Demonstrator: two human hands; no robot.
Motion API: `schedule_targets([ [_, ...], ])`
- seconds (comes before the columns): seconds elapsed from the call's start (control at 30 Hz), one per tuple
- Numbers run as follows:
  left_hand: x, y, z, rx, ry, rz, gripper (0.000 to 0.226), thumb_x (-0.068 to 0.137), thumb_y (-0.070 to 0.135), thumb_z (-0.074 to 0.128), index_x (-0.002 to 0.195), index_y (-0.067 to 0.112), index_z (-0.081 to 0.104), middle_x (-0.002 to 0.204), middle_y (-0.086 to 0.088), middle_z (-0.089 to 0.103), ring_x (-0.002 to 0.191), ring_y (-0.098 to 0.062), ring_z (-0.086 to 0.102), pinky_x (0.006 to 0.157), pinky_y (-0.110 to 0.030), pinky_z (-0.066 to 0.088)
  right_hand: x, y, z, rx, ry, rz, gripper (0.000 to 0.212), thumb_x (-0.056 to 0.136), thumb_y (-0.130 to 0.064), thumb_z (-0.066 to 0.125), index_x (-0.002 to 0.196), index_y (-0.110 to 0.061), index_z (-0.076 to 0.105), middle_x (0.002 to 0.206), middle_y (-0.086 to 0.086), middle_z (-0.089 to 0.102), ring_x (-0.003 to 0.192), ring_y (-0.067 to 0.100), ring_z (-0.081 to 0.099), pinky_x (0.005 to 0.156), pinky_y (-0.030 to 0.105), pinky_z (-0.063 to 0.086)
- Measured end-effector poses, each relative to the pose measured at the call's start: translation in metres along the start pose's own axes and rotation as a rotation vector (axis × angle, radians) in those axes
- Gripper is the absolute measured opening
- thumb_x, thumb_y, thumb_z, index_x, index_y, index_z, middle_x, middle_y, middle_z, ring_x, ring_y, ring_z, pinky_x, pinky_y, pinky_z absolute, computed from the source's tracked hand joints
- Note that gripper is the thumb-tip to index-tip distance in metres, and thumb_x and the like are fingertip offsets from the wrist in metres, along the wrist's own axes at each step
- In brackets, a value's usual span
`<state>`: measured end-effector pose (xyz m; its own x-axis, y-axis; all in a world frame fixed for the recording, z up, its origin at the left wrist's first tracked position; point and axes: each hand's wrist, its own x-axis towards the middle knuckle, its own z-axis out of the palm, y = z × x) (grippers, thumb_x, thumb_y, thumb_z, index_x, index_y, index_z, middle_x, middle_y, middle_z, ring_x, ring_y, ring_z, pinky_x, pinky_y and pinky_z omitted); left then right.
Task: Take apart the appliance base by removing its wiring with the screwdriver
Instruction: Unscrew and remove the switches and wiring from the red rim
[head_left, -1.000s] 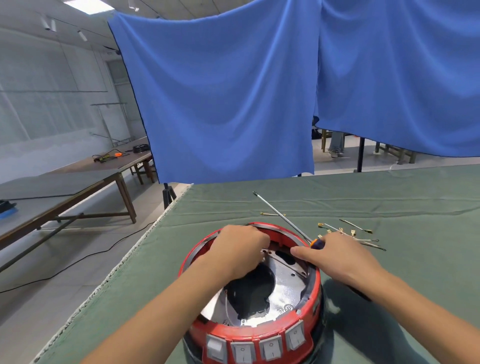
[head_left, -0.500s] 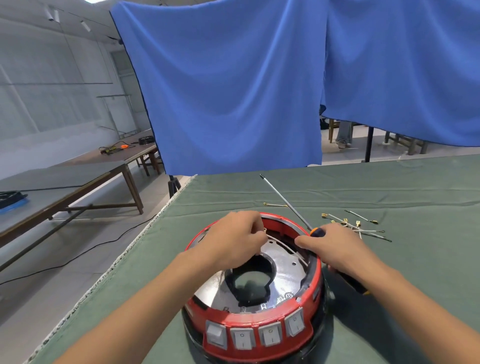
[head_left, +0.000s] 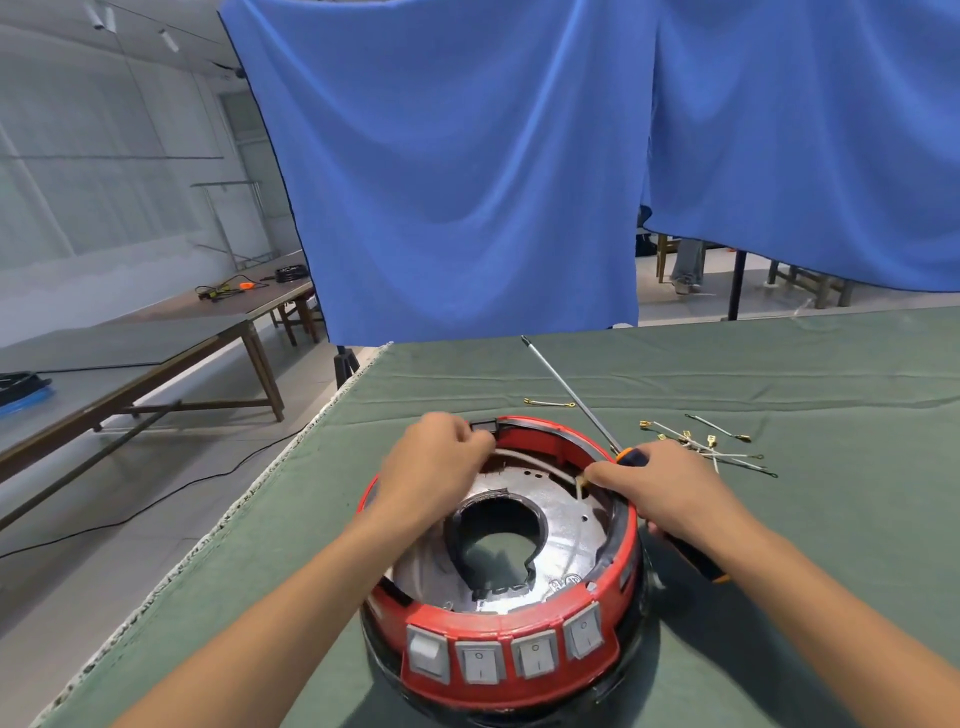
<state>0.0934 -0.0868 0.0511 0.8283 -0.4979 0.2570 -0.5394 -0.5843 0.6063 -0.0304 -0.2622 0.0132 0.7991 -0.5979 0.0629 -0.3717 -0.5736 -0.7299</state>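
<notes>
A round red appliance base (head_left: 519, 631) with several grey rocker switches on its front sits on the green cloth; its metal plate has a dark central hole. My left hand (head_left: 434, 467) reaches into the far left of the base and pinches one end of a white wire (head_left: 524, 457) that arcs along the inner rim. My right hand (head_left: 670, 491) grips a long screwdriver (head_left: 566, 392) with an orange and black handle, shaft pointing away, and its fingertips pinch the wire's other end at the right rim.
Several removed wires with gold terminals (head_left: 706, 447) lie on the cloth to the right, one more wire (head_left: 548, 402) beyond the base. The table's left edge (head_left: 260, 483) drops to the floor. Blue curtains (head_left: 467, 171) hang behind; long wooden tables (head_left: 156, 338) stand at left.
The view has tilted and the base appears lower and nearer. Both hands stayed at the far rim; the white wire now shows stretched between them, lifted off the plate.
</notes>
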Motion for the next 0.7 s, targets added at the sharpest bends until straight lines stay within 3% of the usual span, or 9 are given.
schedule_targets([
  [0.13,0.013,-0.001,-0.024,-0.133,0.217,0.010,0.034,0.083,0.021,0.048,0.052,0.015,0.036,0.046,-0.006,0.040,0.055,-0.040,0.056,0.060,-0.044,0.048,-0.003,-0.003,-0.005,-0.015,0.031,0.002,0.056,0.051,-0.070,0.055,0.059,-0.014,0.060,0.044,-0.002,0.050,0.045,0.016,0.047,0.055,0.030,0.043],
  [0.2,0.017,0.002,-0.027,-0.259,0.256,-0.036,0.035,0.084,0.018,0.047,0.052,0.013,0.035,0.046,-0.008,0.035,0.044,-0.037,0.053,0.055,-0.045,0.047,-0.006,-0.007,-0.007,0.011,0.093,-0.015,0.069,0.052,-0.077,0.064,0.060,-0.009,0.057,0.045,-0.003,0.051,0.045,0.016,0.047,0.053,0.029,0.039],
  [0.3,0.021,0.014,-0.018,-0.529,0.199,-0.182,0.032,0.088,0.014,0.045,0.057,0.009,0.038,0.046,-0.008,0.034,0.028,-0.018,0.039,0.047,-0.033,0.045,-0.010,-0.021,-0.011,0.366,0.159,-0.041,0.063,0.059,-0.068,0.070,0.061,-0.006,0.054,0.040,0.002,0.046,0.036,0.019,0.041,0.045,0.027,0.035],
  [0.37,0.023,0.025,-0.007,-0.674,0.134,-0.270,0.030,0.090,0.013,0.045,0.061,0.009,0.039,0.044,-0.004,0.034,0.029,-0.015,0.034,0.040,-0.024,0.044,-0.013,-0.033,-0.020,0.610,0.166,-0.075,0.058,0.061,-0.059,0.069,0.065,-0.002,0.057,0.038,0.006,0.044,0.032,0.019,0.040,0.042,0.026,0.038],
  [0.47,0.026,0.040,0.005,-0.779,0.104,-0.303,0.022,0.091,0.014,0.044,0.069,0.010,0.042,0.047,-0.005,0.033,0.033,-0.016,0.032,0.039,-0.022,0.040,-0.020,-0.046,-0.030,0.987,0.063,-0.075,0.039,0.067,-0.046,0.070,0.072,-0.007,0.068,0.044,0.002,0.040,0.033,0.016,0.036,0.036,0.023,0.036],
  [0.6,0.030,0.048,0.011,-0.884,0.108,-0.381,0.022,0.090,0.014,0.044,0.069,0.012,0.039,0.048,-0.003,0.030,0.033,-0.015,0.029,0.041,-0.021,0.036,-0.026,-0.048,-0.029,1.003,0.033,-0.116,0.031,0.072,-0.041,0.066,0.066,-0.011,0.070,0.043,0.006,0.043,0.031,0.017,0.038,0.037,0.023,0.036],
  [0.7,0.033,0.043,0.016,-0.833,0.201,-0.367,0.027,0.090,0.017,0.046,0.064,0.013,0.037,0.050,-0.004,0.033,0.036,-0.017,0.032,0.039,-0.022,0.037,-0.025,-0.048,-0.032,1.172,-0.015,-0.115,0.036,0.074,-0.041,0.065,0.075,-0.004,0.067,0.044,0.008,0.045,0.031,0.016,0.037,0.035,0.022,0.036],
])
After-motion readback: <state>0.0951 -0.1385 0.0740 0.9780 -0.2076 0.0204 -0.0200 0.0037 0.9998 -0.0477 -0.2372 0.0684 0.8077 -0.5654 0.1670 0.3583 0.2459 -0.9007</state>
